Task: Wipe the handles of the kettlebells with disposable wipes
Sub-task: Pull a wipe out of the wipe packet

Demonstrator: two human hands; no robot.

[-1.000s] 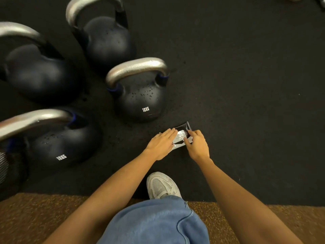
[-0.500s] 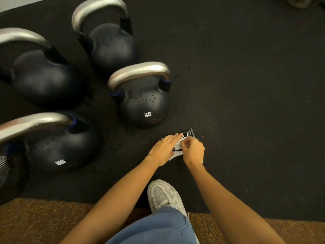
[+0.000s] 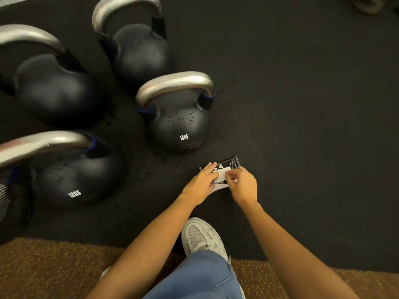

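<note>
Four kettlebells cluster in the left half of the frame: one (image 3: 138, 48) at top centre-left, one (image 3: 51, 87) at far left, one (image 3: 179, 119) nearest centre, one (image 3: 71, 175) at lower left. Just below and right of the central one, the wipes packet (image 3: 226, 167) lies on the floor mat (image 3: 302, 104), left hand (image 3: 201, 185) and right hand (image 3: 243, 184) both on it. A shoe (image 3: 200, 236) sits below them.

Four round black iron kettlebells (image 3: 179, 124) carry dull silver handles (image 3: 174, 84); the two nearer ones show blue bands at the handle roots and white "12KG" lettering. The rubber floor mat (image 3: 302, 104) is black, edged by speckled brown-and-yellow flooring (image 3: 54, 270). The flat wipes packet (image 3: 228, 164) is black with a white label. Pale grey mesh sneaker (image 3: 200, 236), blue denim trouser leg (image 3: 200, 277).
</note>
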